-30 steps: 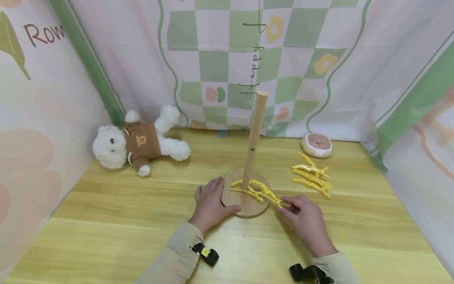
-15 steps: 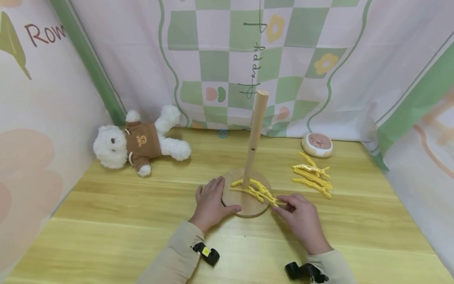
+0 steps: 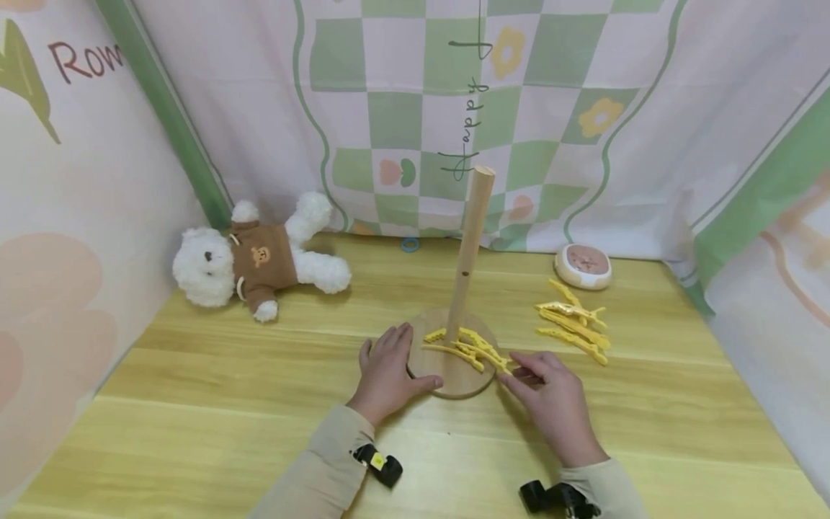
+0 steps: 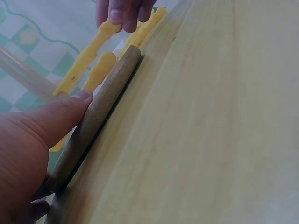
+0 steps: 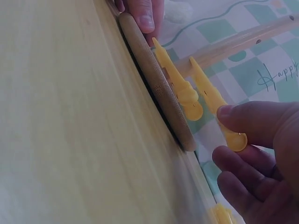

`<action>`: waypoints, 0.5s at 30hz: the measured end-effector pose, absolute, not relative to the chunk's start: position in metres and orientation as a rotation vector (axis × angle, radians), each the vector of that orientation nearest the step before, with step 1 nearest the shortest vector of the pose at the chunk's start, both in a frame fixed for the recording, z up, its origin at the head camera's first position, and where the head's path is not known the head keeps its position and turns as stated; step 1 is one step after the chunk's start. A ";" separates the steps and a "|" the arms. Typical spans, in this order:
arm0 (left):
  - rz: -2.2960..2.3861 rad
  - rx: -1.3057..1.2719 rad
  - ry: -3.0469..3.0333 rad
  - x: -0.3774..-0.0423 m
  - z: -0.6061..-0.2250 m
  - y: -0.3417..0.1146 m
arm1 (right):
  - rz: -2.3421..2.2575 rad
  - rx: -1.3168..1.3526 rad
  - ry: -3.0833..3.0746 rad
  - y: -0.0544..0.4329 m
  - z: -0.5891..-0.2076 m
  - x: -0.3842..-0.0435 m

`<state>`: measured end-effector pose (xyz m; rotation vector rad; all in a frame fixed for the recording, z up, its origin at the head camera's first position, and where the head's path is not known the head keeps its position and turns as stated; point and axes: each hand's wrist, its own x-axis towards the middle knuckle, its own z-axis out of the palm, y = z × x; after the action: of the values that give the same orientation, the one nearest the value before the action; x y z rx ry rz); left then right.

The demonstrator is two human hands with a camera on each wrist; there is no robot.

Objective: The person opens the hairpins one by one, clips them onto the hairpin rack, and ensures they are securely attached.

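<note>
A round wooden base [image 3: 457, 386] with an upright wooden post [image 3: 473, 231] makes up a stand in the middle of the table. My left hand [image 3: 386, 375] grips the base's left rim, its thumb over the front edge. To the right of the base, my right hand [image 3: 554, 404] pinches the tail end of a yellow alligator hair clip [image 5: 208, 93]. That clip slants above the base, tip toward the post and apart from the wood. Another yellow clip [image 5: 175, 81] lies on the base beside the post. Around the post's foot the clips overlap, so their exact number is hard to tell.
Several more yellow clips [image 3: 573, 324] lie piled at the right. Behind them sits a small white device with a pinkish face [image 3: 583, 265]. A plush toy in a brown shirt [image 3: 262, 256] lies at the back left. Near the curtain is a blue ring [image 3: 410, 244].
My right hand has shifted a little left, bringing the pinched clip further over the base. The left hand stays on the rim.
</note>
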<state>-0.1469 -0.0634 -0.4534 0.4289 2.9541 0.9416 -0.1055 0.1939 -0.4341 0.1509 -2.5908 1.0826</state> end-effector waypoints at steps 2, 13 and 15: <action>0.936 0.430 2.957 -0.147 -0.454 -0.063 | 1.140 0.150 -2.570 0.194 -0.434 -0.105; 0.940 0.427 2.954 -0.146 -0.453 -0.063 | 1.209 0.130 -2.510 0.196 -0.441 -0.108; 0.939 0.428 2.954 -0.146 -0.453 -0.063 | 1.213 0.126 -2.506 0.195 -0.441 -0.109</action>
<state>-0.1462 -0.0632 -0.4528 0.4279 2.9537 0.9395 -0.1089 0.1954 -0.4410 0.1257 -2.5057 1.2129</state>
